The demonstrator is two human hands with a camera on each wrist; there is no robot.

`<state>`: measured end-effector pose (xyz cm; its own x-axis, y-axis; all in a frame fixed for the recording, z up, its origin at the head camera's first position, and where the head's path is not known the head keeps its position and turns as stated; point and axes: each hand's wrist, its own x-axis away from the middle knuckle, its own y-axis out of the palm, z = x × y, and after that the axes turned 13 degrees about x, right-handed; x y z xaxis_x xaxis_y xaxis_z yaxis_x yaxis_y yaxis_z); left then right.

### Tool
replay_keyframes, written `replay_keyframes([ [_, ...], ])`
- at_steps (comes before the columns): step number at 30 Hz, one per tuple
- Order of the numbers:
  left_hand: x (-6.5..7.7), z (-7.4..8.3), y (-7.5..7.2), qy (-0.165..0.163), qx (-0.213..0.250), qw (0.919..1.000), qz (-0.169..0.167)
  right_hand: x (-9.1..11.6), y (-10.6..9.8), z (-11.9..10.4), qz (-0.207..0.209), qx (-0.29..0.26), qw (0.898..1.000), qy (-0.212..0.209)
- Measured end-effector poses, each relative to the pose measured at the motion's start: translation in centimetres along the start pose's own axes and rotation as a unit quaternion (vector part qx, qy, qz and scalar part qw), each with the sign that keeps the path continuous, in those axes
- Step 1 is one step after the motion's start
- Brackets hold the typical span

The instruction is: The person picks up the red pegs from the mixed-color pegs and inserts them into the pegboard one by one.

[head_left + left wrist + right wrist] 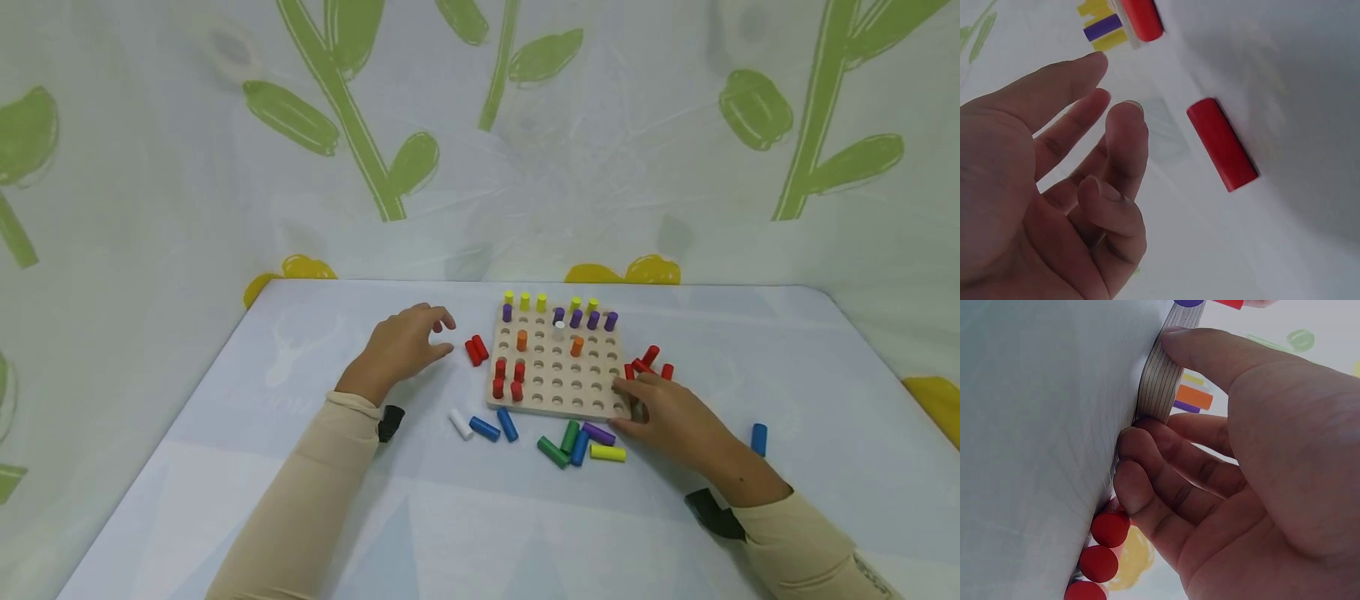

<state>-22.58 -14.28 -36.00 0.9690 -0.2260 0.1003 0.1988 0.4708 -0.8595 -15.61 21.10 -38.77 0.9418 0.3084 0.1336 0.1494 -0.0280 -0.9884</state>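
A square wooden pegboard (558, 409) lies on the table with yellow, purple, orange, white and red pegs standing in some holes. My right hand (678, 421) pinches its near right corner, thumb on the front edge and fingertips at the right side. In the right wrist view the thumb presses the layered wooden edge (1161, 381), and red pegs (1110, 530) lie beside the fingers. Left of the board, my left hand (401, 346) hovers empty, fingers loosely bent and thumb apart. Two loose red pegs (472, 352) lie between that hand and the board.
Along the board's front lie loose pegs: a white one (461, 424), blue (485, 428), green (553, 452), purple (598, 434) and yellow (607, 452). Several red pegs (651, 356) are gathered at its right. Another blue peg (759, 439) lies farther right. A leaf-patterned cloth (525, 183) hangs behind the table.
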Motion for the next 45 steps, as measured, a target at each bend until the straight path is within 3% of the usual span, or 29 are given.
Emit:
replay_keyframes([
  [5,-0.1,-0.9,-0.3,-0.012,-0.002,0.9999,-0.001,0.0,-0.1,0.0,-0.001,-0.006,1.0,0.002],
  [12,-0.2,-2.0,-0.3,-0.023,-0.012,0.9991,-0.032,0.0,0.0,-0.1,-0.008,-0.006,1.0,0.004],
  [23,-0.4,-2.4,0.0,-0.059,-0.011,0.9958,-0.069,0.0,0.0,-0.1,-0.005,-0.011,1.0,0.001],
  [38,-0.3,-2.0,0.6,-0.053,-0.02,0.9979,-0.032,0.1,-0.1,-0.2,-0.001,-0.004,1.0,-0.001],
  [45,-0.1,-0.8,0.2,-0.021,0.007,0.9995,-0.021,0.1,-0.1,-0.1,-0.002,-0.012,1.0,0.002],
])
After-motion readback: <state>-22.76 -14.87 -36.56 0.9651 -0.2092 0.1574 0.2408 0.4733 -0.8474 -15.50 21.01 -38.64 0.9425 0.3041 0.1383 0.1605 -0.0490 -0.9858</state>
